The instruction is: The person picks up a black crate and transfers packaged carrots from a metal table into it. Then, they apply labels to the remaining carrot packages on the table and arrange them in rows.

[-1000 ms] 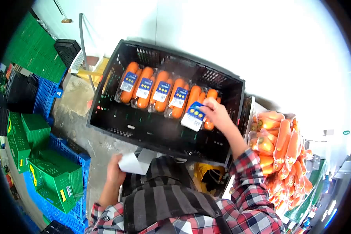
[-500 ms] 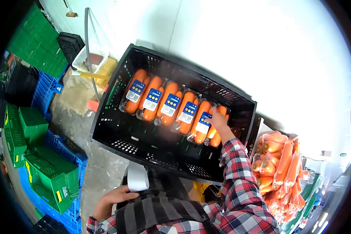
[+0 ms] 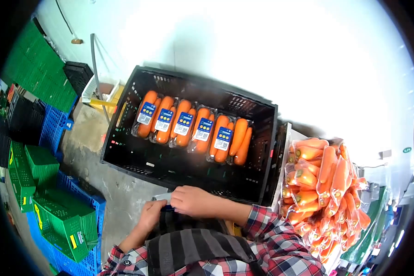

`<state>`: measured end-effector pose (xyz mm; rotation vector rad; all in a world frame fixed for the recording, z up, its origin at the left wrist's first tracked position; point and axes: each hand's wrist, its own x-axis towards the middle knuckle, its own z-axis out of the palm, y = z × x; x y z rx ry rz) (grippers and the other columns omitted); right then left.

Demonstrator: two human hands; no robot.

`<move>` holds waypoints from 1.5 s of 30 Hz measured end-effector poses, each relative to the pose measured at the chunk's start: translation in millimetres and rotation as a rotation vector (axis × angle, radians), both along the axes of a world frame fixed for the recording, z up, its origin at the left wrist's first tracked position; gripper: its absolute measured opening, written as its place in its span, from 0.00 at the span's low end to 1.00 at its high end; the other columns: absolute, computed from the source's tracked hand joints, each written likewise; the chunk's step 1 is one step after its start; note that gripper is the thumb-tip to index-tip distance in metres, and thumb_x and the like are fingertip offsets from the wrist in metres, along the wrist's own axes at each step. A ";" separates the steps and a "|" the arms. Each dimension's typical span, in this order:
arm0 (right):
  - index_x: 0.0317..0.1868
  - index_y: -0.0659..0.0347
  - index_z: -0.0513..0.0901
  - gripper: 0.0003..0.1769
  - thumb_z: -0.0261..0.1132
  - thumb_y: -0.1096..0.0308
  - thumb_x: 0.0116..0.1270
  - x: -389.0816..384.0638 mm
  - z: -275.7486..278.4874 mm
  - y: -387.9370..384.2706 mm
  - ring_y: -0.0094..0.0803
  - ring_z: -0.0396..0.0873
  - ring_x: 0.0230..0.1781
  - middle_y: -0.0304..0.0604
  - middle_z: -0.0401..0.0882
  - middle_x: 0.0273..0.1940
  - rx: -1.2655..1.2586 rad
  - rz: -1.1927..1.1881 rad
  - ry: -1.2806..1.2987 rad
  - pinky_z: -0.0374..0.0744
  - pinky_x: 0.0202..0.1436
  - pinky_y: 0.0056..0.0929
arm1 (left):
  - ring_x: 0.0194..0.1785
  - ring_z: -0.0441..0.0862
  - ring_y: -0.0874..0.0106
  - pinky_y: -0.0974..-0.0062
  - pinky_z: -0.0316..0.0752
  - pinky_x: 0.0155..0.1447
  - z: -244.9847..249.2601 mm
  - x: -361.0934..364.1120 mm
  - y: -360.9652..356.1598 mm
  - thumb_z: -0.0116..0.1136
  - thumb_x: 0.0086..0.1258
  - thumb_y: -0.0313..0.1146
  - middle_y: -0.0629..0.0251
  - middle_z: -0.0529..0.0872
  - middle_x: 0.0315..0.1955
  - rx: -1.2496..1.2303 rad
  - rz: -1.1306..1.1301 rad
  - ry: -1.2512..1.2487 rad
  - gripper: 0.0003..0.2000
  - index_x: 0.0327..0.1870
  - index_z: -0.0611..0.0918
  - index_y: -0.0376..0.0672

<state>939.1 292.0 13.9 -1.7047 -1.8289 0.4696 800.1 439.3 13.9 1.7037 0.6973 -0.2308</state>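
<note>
My left hand (image 3: 152, 214) is closed on a roll of white stickers (image 3: 162, 197), low in front of my apron (image 3: 193, 250). My right hand (image 3: 191, 201) meets it there, fingers bent over the roll; what its fingertips pinch is hidden, though a bit of blue shows beneath them. Beyond both hands stands a black crate (image 3: 138, 158) holding a slanting row of clear packs of carrots. Blue and white stickers sit on most packs, such as the leftmost pack (image 3: 147, 115). The rightmost pack (image 3: 240, 141) shows bare carrots with no sticker on top.
A heap of bagged carrots (image 3: 324, 184) lies to the right of the crate. Green crates (image 3: 62, 225) stand on blue pallets (image 3: 94, 195) at the left. A white basket (image 3: 91, 87) and a grey pipe (image 3: 94, 60) are near the pale wall.
My right hand has left the packs in the crate and come back to the sticker roll at my left hand. The view has shifted, so the crate appears further left.
</note>
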 end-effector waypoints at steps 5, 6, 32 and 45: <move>0.32 0.59 0.72 0.06 0.57 0.68 0.53 -16.5 -5.5 -17.3 0.36 0.70 0.39 0.41 0.71 0.34 0.192 -0.090 -0.066 0.71 0.42 0.30 | 0.26 0.77 0.73 0.73 0.68 0.30 -19.9 -6.6 -5.5 0.51 0.60 0.38 0.66 0.81 0.21 0.133 -0.133 -0.093 0.16 0.23 0.79 0.30; 0.32 0.59 0.72 0.07 0.57 0.68 0.53 -16.6 -4.4 -18.7 0.36 0.71 0.40 0.41 0.71 0.35 0.216 -0.079 -0.065 0.71 0.43 0.30 | 0.27 0.77 0.72 0.72 0.68 0.30 -25.4 -6.8 -7.0 0.51 0.60 0.38 0.65 0.81 0.21 0.138 -0.149 -0.101 0.15 0.24 0.79 0.30; 0.53 0.60 0.65 0.29 0.67 0.69 0.50 237.0 -177.8 -128.7 0.43 0.81 0.36 0.50 0.80 0.37 -0.964 -1.255 -0.287 0.80 0.36 0.37 | 0.43 0.75 0.77 0.78 0.69 0.48 -8.8 -9.3 51.3 0.53 0.66 0.41 0.66 0.81 0.39 -0.756 -0.146 0.289 0.17 0.43 0.78 0.34; 0.49 0.63 0.75 0.19 0.61 0.67 0.56 161.9 -99.7 -108.1 0.48 0.74 0.47 0.54 0.73 0.48 -0.688 -1.042 -0.065 0.74 0.51 0.39 | 0.41 0.74 0.79 0.80 0.69 0.46 -31.3 -41.2 26.3 0.52 0.69 0.39 0.71 0.80 0.38 -0.568 -0.319 0.468 0.16 0.52 0.76 0.38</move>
